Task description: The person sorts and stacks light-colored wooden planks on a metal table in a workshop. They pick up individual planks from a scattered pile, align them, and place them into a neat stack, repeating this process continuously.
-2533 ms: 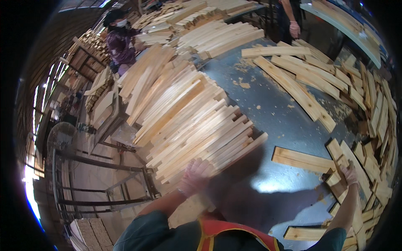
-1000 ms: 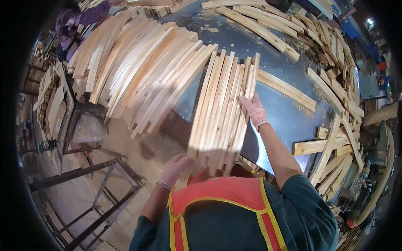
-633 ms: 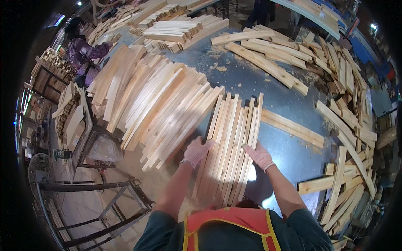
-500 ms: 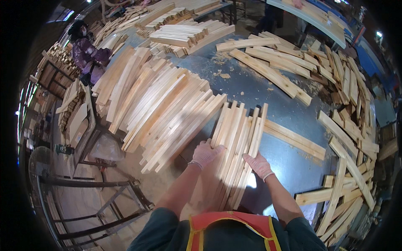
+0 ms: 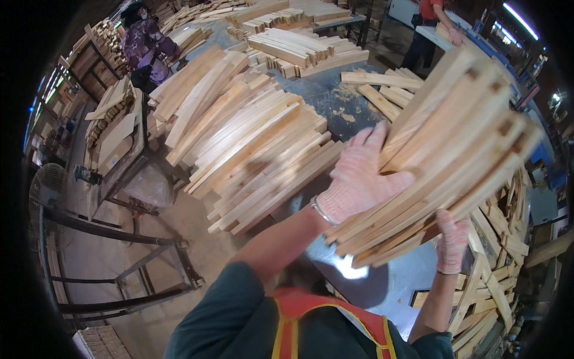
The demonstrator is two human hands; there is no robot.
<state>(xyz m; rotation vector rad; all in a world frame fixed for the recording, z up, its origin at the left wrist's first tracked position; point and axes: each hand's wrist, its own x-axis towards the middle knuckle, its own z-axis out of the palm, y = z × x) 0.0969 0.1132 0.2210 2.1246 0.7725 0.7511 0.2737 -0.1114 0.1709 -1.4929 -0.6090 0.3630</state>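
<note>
A bundle of pale wooden strips (image 5: 436,161) is lifted off the table and tilted up to the right, its far ends blurred by motion. My left hand (image 5: 359,176), in a white-pink knit glove, presses against the bundle's left side with the thumb across its top. My right hand (image 5: 452,240), gloved alike, grips the opposite side near the lower end. Both hands clamp the strips between them. Just left of the bundle, a large row of similar strips (image 5: 257,161) lies side by side along the table's edge.
Loose offcuts (image 5: 496,287) are heaped along the right side. More strips (image 5: 293,48) are stacked at the far end of the dark metal table (image 5: 382,284). A black metal frame (image 5: 113,263) stands at left. One person (image 5: 146,45) is at far left, another (image 5: 427,30) at far right.
Both hands have raised the bundle from the table, swinging it up and to the right. My view has shifted slightly, and a person in red now shows at the far right.
</note>
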